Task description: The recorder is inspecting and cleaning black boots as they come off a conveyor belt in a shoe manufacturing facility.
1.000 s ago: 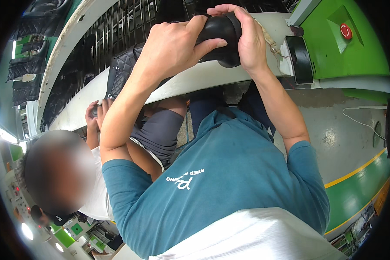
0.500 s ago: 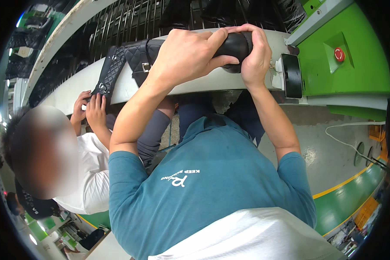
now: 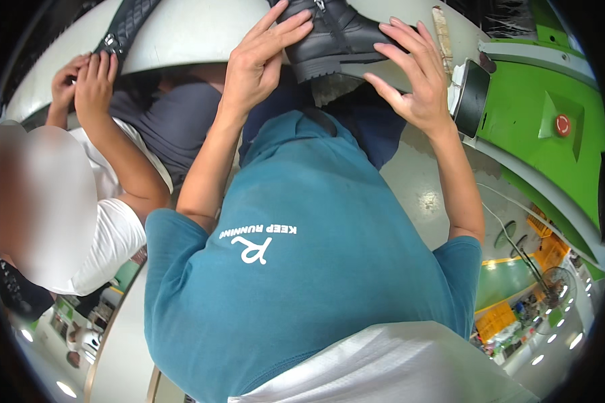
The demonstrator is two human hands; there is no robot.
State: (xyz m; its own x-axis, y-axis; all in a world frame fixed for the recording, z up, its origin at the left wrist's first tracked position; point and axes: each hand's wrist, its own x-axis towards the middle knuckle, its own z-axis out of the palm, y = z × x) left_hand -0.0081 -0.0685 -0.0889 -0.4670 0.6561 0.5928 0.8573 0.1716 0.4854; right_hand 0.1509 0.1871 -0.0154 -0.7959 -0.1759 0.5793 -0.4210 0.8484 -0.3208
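A black leather boot (image 3: pixel 339 37) rests on the pale worktop at the top of the view. Its sole faces my body, its toe points right, and a zip runs up its side. The upper part of its shaft is cut off by the frame edge. My left hand (image 3: pixel 257 57) lies against the heel side of the boot, fingers stretched out. Beside the toe is my right hand (image 3: pixel 417 80), its fingers spread and curved; whether the fingertips touch the leather is hard to tell.
To my left, a co-worker's hands (image 3: pixel 91 84) are on a quilted black boot (image 3: pixel 129 27). A white curved worktop edge (image 3: pixel 181 50) runs in front of us. On the right stand a green machine (image 3: pixel 524 121) with a red button (image 3: pixel 562 125) and a dark screen (image 3: pixel 472 99).
My hands were wrapped round the toe of the boot; they have moved apart and loosened. The boot has turned and now shows its side and sole. My view has shifted.
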